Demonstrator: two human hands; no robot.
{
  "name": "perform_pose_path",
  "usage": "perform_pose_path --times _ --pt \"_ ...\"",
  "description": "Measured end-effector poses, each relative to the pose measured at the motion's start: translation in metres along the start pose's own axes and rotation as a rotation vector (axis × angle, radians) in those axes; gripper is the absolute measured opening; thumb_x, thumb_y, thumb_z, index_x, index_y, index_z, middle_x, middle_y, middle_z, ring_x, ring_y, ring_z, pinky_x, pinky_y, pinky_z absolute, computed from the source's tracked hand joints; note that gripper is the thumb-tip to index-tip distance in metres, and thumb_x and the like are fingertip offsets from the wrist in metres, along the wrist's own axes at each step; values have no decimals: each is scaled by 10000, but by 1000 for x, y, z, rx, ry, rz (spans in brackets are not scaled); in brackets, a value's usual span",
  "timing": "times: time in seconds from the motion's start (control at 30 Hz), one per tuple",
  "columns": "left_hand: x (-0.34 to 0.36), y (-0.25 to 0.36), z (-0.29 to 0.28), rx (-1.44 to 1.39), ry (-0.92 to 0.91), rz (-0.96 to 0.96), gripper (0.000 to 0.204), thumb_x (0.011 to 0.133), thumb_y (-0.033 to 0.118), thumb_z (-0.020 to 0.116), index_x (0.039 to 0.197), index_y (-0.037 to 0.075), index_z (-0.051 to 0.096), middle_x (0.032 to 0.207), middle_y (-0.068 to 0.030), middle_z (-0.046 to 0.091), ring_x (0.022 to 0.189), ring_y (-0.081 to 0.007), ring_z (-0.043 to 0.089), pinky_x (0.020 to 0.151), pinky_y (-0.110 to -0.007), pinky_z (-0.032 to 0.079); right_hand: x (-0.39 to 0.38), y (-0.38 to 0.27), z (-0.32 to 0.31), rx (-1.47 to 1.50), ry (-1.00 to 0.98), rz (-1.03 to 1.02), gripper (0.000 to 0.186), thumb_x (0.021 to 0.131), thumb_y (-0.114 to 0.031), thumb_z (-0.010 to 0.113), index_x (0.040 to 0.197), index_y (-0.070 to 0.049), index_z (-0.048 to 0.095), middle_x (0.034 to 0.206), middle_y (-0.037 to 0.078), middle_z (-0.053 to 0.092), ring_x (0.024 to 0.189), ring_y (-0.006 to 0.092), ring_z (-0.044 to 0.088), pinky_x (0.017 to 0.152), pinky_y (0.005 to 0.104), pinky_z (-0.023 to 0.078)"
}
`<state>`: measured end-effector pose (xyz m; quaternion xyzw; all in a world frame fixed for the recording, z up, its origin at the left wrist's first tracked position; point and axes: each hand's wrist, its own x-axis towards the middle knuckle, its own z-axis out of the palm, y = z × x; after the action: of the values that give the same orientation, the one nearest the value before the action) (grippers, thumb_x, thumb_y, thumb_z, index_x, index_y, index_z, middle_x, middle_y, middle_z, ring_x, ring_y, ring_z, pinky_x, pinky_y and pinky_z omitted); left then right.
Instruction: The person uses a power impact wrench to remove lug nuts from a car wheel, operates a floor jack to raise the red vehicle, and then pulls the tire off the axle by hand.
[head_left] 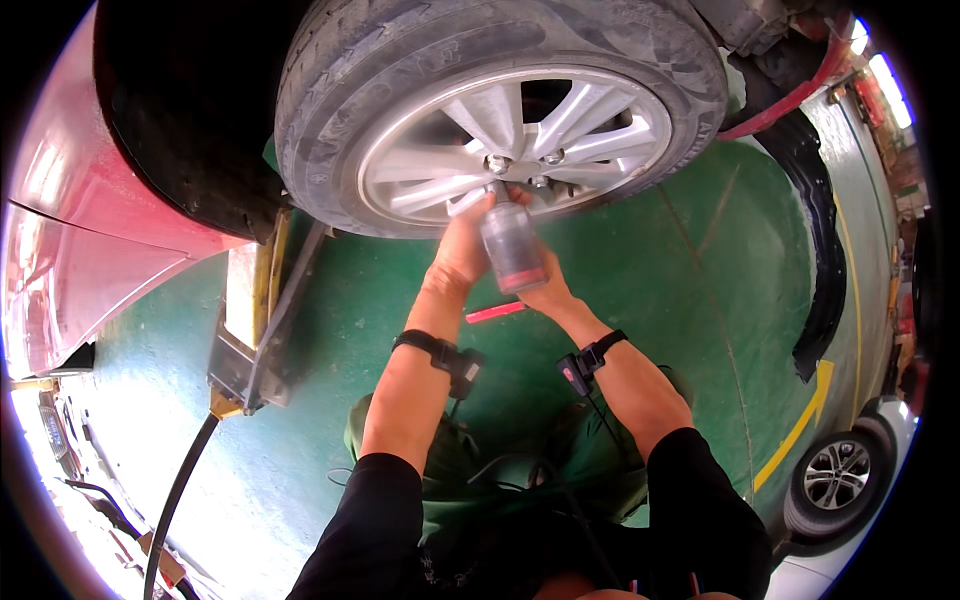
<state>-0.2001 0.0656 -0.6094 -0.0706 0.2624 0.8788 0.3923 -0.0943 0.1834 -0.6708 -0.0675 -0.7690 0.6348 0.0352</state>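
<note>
Nearest the camera, wearing black sleeves (370,515). Holding a dark power tool (513,250) between both hands, just before the car wheel (523,172): with the left hand (463,243), curling around its front part; with the right hand (547,288), gripping its back part, hiding most fingers behind it. Pointing it toward the wheel nuts (555,156); cannot tell if touching.

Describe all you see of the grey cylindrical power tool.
The blurred grey cylindrical power tool has a hard-looking casing, red rear band and narrower dark nose. The left hand curls around its front; the right hand is at its rear, grip hidden. Its nose points forward toward the silver spoked metal wheel; contact is unclear.
</note>
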Motion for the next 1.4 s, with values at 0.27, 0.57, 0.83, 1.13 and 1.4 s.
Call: perform_pose_path --times 0.27,0.57,0.83,1.13,1.4 --pt "15 9 -21 40 167 -90 268 924 247 672 1008 -2 623 882 -122 686 736 -222 669 689 -352 575 -1 -8 19 139 27 -135 383 784 -74 753 1130 -61 591 977 37 676 861 115 629 767 302 521" --pt "9 11 -14 100 29 -9 334 926 279 658 1041 -32 622 967 -151 682 806 -229 669 784 -363 558 5 -4 18 13 73 -119 358 774 -83 757 1094 -52 598 933 48 689 824 141 642 747 313 525" --pt "8 11 -11 195 116 -94 311 860 223 703 985 -57 652 855 -114 687 707 -210 656 696 -341 558 6 2 18 91 61 -117 391 746 -109 777 1085 -47 592 915 41 688 806 128 636 735 311 524" --pt "7 10 -12 80 153 -4 286 871 196 640 1008 -55 629 863 -132 682 730 -240 664 711 -373 565 6 1 27 133 109 -181 341 777 -43 733 1094 -46 606 957 35 675 864 106 616 767 293 513" --pt "4 12 -6 77 201 56 260 876 197 569 1003 -23 624 856 -142 678 734 -258 660 719 -387 557 9 0 31 40 114 -138 312 783 -46 719 1079 -48 621 940 28 677 851 111 614 770 297 512"
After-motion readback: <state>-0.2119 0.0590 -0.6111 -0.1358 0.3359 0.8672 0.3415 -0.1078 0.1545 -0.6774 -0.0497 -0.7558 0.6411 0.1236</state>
